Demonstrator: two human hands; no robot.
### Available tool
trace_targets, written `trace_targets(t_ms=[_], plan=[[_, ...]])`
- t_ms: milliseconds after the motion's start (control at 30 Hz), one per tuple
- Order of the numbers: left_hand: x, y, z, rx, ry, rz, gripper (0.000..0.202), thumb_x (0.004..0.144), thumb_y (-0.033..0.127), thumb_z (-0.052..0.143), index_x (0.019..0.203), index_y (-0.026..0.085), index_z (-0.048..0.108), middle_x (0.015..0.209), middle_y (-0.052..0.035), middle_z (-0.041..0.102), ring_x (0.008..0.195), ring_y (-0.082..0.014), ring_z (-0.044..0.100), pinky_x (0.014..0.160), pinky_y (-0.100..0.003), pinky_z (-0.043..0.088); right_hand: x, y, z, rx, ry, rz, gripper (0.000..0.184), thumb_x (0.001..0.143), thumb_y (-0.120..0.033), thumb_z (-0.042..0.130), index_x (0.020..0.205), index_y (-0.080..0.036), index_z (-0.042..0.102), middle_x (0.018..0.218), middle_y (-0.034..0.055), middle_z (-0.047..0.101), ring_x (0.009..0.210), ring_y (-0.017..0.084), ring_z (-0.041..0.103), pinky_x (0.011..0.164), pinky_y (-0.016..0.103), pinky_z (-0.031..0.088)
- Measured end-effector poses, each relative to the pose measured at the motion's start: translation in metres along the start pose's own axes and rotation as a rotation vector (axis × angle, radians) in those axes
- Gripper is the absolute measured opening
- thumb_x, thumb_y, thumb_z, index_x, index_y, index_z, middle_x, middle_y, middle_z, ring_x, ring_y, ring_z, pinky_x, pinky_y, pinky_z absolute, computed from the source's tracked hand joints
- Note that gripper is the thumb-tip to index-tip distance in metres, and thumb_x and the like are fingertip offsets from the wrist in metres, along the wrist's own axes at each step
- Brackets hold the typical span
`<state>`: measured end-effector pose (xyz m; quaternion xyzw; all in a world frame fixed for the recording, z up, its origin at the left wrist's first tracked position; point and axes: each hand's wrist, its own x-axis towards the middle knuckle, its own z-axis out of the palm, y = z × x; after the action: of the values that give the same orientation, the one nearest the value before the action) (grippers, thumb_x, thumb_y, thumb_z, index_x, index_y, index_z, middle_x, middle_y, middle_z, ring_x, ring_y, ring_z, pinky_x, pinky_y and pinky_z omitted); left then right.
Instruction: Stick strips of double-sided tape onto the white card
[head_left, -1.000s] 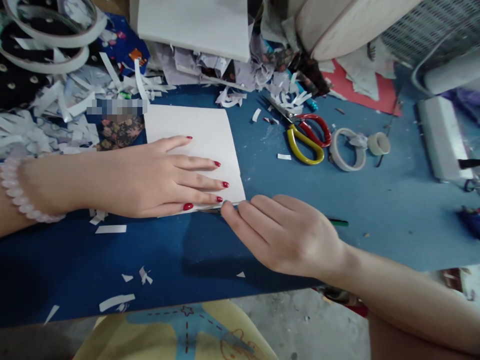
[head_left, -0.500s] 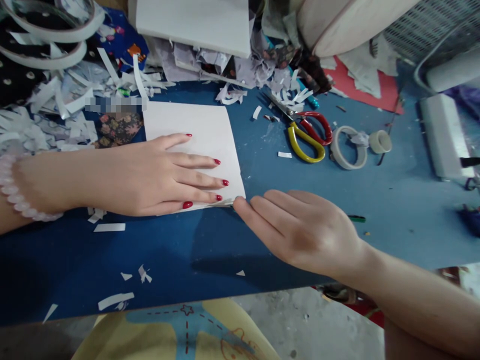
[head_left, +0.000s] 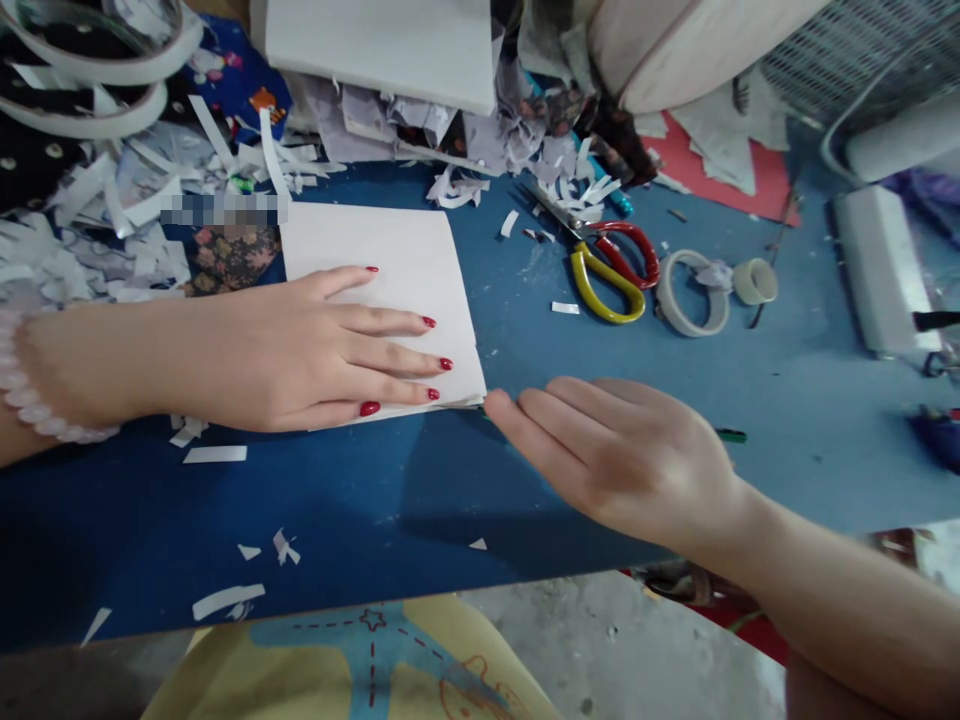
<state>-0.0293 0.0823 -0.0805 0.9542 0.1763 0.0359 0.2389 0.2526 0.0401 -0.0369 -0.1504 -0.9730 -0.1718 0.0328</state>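
Observation:
My left hand (head_left: 322, 350) lies spread over a folded sheet of white paper (head_left: 382, 240) and presses it against the blue tabletop. Its fingers are apart, and it grips nothing. At the paper's lower right corner is my right hand (head_left: 615, 460), closed with the knuckles up. It holds a slim tool with a green end (head_left: 731, 436), which sticks out to the right of the hand. Most of the tool is hidden under the fingers, so its kind cannot be made out. A dark green bit of it shows at the paper's near edge, where the layers part slightly.
Scissors (head_left: 611, 285) with one red and one yellow handle lie right of the paper, beside a tape roll (head_left: 690, 295) and a smaller roll (head_left: 754, 282). Paper scraps (head_left: 90, 250) heap at the left. A white stack (head_left: 382, 50) stands behind; a white box (head_left: 885, 265) lies far right.
My right hand, with the slim green tool, has slid slightly right along the paper's near edge to its corner. My left hand stays on the paper. The view has shifted a little.

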Motion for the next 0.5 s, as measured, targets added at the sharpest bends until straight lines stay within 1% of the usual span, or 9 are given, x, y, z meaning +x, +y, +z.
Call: trace_targets(t_ms=[67,133,233,333,400,500], plan=[[-0.001,-0.001,0.0,-0.011,0.017,-0.002,0.044,0.102,0.035,0.031,0.138,0.043,0.055,0.148,0.0108,0.053,0.146,-0.0231,0.037,0.124,-0.048,0.005,0.0,0.0,0.0,0.002,0.001,0.003,0.018,0.096,-0.005,0.05,0.094,-0.007,0.068,0.062,0.0024,0.06,0.057,0.014,0.046,0.047,0.028,0.032],[-0.002,-0.001,0.0,-0.015,0.016,0.003,0.044,0.101,0.036,0.034,0.139,0.046,0.054,0.15,0.0124,0.051,0.147,-0.0229,0.037,0.125,-0.047,0.005,0.0,0.0,0.001,0.006,-0.002,0.007,0.018,0.095,-0.005,0.05,0.094,-0.007,0.068,0.062,0.0019,0.059,0.057,0.014,0.046,0.047,0.028,0.031],[-0.003,-0.002,0.001,-0.001,0.023,0.03,0.045,0.1,0.037,0.036,0.141,0.047,0.051,0.152,0.0132,0.047,0.147,-0.0233,0.036,0.125,-0.047,0.002,-0.002,0.0,0.003,0.031,0.007,0.021,0.018,0.095,-0.005,0.05,0.094,-0.007,0.067,0.062,0.0018,0.06,0.057,0.014,0.046,0.047,0.028,0.031],[-0.003,-0.001,0.001,-0.001,0.022,0.027,0.045,0.1,0.036,0.036,0.14,0.048,0.051,0.152,0.0133,0.046,0.147,-0.0237,0.036,0.125,-0.048,0.003,-0.006,0.001,0.005,0.074,0.033,0.053,0.015,0.096,-0.006,0.051,0.093,-0.009,0.066,0.06,0.0004,0.058,0.056,0.014,0.046,0.047,0.029,0.029],[-0.002,-0.001,0.001,-0.011,0.032,0.013,0.045,0.098,0.036,0.038,0.138,0.051,0.053,0.15,0.0139,0.049,0.146,-0.0238,0.039,0.125,-0.047,0.007,-0.009,0.002,0.005,0.103,0.048,0.076,0.013,0.096,-0.007,0.052,0.092,-0.011,0.064,0.06,-0.0008,0.058,0.055,0.013,0.047,0.048,0.029,0.029],[-0.001,-0.001,0.002,-0.01,0.092,0.03,0.045,0.096,0.034,0.041,0.134,0.055,0.055,0.146,0.0147,0.053,0.142,-0.0233,0.044,0.124,-0.045,0.017,-0.012,0.002,0.002,0.155,0.078,0.119,0.009,0.096,-0.008,0.053,0.097,-0.012,0.062,0.064,-0.0003,0.06,0.057,0.013,0.049,0.049,0.029,0.031]])
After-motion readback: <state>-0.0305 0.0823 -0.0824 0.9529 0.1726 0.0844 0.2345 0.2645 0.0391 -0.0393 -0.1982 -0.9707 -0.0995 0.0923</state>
